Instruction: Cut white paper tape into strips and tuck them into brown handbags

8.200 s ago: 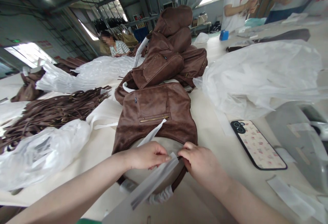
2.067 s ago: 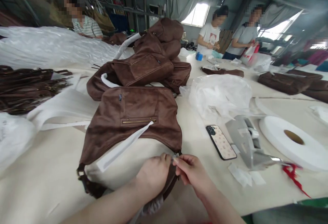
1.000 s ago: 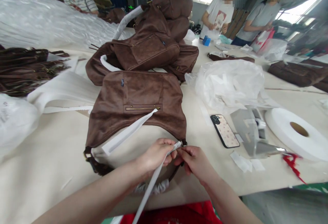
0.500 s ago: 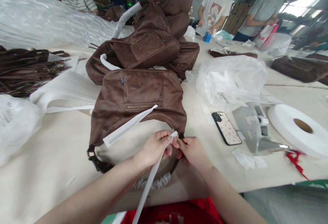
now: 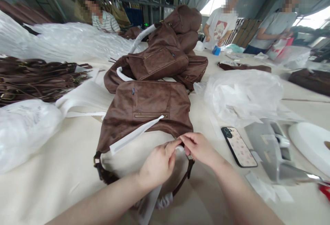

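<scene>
A brown bag [image 5: 152,101] lies flat on the cream table, its strap curving toward me. A white strip [image 5: 136,134] hangs from its front zipper pull. At the bag's right corner, my left hand [image 5: 160,163] pinches a second white strip [image 5: 152,202], whose tail passes below the hand. My right hand [image 5: 196,147] is closed at the same corner, its fingertips meeting the left ones beside the strap's metal ring. What the right fingertips grip is hidden. Crinkled white wrapping [image 5: 165,201] covers part of the strap.
Brown bags [image 5: 165,53] are piled behind. To the right are clear plastic [image 5: 242,94], a phone [image 5: 239,147], a tape dispenser [image 5: 273,149] and a white roll [image 5: 309,142]. Straps [image 5: 38,80] and plastic wrap [image 5: 25,132] lie left. Several people stand beyond the table.
The view has tilted up and shifted left. My hands have drawn together at the corner, and the second strip's upper part is now mostly covered by my left hand.
</scene>
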{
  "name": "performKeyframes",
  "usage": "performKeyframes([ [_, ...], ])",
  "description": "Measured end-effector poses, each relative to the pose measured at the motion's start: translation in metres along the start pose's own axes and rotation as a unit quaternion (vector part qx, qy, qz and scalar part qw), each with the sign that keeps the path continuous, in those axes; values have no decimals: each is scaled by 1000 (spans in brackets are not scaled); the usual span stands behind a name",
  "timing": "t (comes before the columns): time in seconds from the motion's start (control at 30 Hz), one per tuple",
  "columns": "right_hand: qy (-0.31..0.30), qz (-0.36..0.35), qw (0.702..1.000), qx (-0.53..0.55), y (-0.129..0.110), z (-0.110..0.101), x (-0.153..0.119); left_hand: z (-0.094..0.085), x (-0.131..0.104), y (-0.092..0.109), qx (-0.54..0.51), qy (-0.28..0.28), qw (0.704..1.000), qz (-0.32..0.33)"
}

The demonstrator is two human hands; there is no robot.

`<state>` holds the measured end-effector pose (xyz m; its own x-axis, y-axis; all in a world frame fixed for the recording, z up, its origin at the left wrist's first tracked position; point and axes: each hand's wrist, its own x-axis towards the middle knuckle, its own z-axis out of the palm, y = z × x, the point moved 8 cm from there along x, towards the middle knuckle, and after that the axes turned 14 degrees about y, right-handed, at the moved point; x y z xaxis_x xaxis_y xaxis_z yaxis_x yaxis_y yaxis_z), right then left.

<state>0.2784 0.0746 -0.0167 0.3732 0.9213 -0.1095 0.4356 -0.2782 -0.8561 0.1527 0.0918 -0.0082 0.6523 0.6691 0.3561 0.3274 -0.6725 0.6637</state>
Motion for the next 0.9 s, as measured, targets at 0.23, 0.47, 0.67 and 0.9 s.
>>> performKeyframes([
  [0.23, -68, 30, 984, 164, 19, 9, -2, 7, -5, -4, 16, -16, 1000, -10],
  [0.47, -38, -8, 985, 165, 16, 8, 0, 12, -9, 1, 43, -57, 997, 9],
  [0.67, 26, -57, 991, 119, 11, -2, -2, 12, -8, -5, 63, -85, 993, -45],
  [0.9, 63, -140, 987, 47, -8, -4, -11, 15, -7, -3, 52, -156, 983, -88],
])
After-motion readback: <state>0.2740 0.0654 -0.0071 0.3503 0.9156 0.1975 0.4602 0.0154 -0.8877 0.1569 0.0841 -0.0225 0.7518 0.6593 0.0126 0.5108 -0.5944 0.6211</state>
